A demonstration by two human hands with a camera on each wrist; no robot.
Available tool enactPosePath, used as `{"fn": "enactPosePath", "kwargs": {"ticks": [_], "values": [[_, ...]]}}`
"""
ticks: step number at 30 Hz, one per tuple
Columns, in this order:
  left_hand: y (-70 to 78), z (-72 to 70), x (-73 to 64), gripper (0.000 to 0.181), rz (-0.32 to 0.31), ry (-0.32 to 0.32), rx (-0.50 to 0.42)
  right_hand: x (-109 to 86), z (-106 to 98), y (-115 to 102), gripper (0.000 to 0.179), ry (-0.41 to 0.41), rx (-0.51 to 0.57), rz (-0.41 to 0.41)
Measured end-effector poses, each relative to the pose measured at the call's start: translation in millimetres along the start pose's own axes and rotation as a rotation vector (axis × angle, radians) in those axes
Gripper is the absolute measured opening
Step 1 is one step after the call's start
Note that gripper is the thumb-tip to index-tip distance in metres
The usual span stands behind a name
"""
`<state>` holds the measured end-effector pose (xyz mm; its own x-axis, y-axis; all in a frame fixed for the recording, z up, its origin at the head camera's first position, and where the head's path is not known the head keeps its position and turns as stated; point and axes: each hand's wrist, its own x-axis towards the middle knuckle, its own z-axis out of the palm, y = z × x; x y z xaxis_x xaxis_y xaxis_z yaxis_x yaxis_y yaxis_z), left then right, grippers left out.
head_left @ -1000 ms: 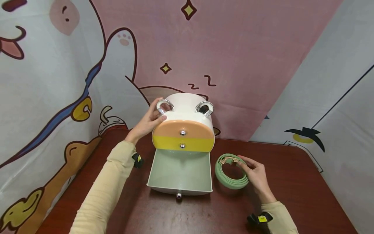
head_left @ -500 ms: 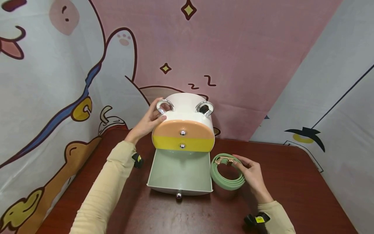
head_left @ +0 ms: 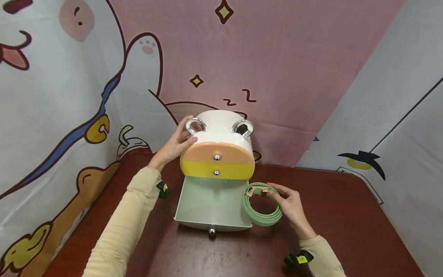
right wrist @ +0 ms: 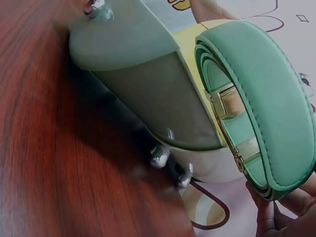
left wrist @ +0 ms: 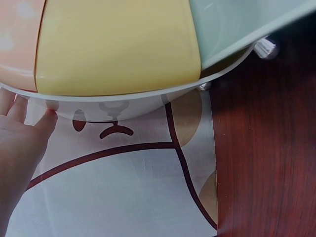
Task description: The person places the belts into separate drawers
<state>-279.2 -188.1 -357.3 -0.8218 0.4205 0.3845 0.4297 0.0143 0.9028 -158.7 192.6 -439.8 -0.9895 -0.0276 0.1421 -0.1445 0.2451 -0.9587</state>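
Observation:
A small white cabinet [head_left: 219, 129] with orange and yellow drawer fronts and two silver rings on top stands on the table. Its green bottom drawer [head_left: 211, 200] is pulled out; no items show inside. My left hand [head_left: 174, 146] rests against the cabinet's upper left side, thumb near the left ring; in the left wrist view its fingertips touch the white shell. My right hand [head_left: 290, 206] pinches a coiled green belt [head_left: 264, 219] with a gold buckle by its right edge. The coil overlaps the drawer's right wall in the head view. The right wrist view shows the belt's stitched strap close up.
The dark red wooden table [head_left: 346, 223] extends on both sides of the cabinet. A cartoon-printed cloth [head_left: 294, 77] hangs behind and at the sides. Silver ball feet [right wrist: 160, 155] hold up the cabinet, and a silver knob [head_left: 212, 231] juts from the drawer front.
My right hand has moved left with the belt, from beside the drawer to overlapping its right wall. The left hand and cabinet have stayed in place.

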Motion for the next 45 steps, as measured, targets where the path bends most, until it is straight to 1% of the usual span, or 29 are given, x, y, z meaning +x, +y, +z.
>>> {"fn": "enactPosePath", "kwargs": {"ticks": [4,8,13,15,21,26,29,36,38,42,45], "values": [[-1.0,0.1,0.3,0.070,0.001,0.004,-0.004,-2.1,7,-12,0.031,-0.014,0.017,-0.019],[-2.6,0.0,0.8,0.070,-0.003,0.004,-0.005,3.1,13,-4,0.030,-0.012,0.035,-0.010],[-3.0,-0.6,1.5,0.070,0.002,-0.002,-0.011,9.4,21,8,0.029,-0.022,0.033,-0.042],[-2.4,-0.9,1.7,0.070,0.004,-0.006,-0.011,10.6,25,8,0.029,-0.026,0.037,-0.056],[-1.4,-1.0,1.7,0.071,0.008,-0.006,0.005,13.2,37,4,0.028,-0.044,0.066,-0.063],[-1.3,-0.7,1.3,0.071,-0.002,0.000,0.006,13.4,46,1,0.027,-0.063,0.078,-0.073],[-1.4,-0.5,1.3,0.071,-0.006,0.000,-0.003,12.4,51,-2,0.026,-0.068,0.071,-0.069],[-0.4,-1.1,0.7,0.071,-0.002,-0.004,-0.013,2.5,60,-33,0.027,-0.081,0.042,-0.076],[0.2,-1.2,0.7,0.070,-0.002,-0.005,-0.019,1.7,63,-37,0.026,-0.074,0.034,-0.068],[0.9,-1.1,0.6,0.071,-0.009,-0.009,-0.021,1.7,69,-39,0.026,-0.071,0.024,-0.074],[0.6,-1.2,0.5,0.071,-0.012,-0.013,-0.023,5.0,75,-29,0.025,-0.068,0.037,-0.080]]}}
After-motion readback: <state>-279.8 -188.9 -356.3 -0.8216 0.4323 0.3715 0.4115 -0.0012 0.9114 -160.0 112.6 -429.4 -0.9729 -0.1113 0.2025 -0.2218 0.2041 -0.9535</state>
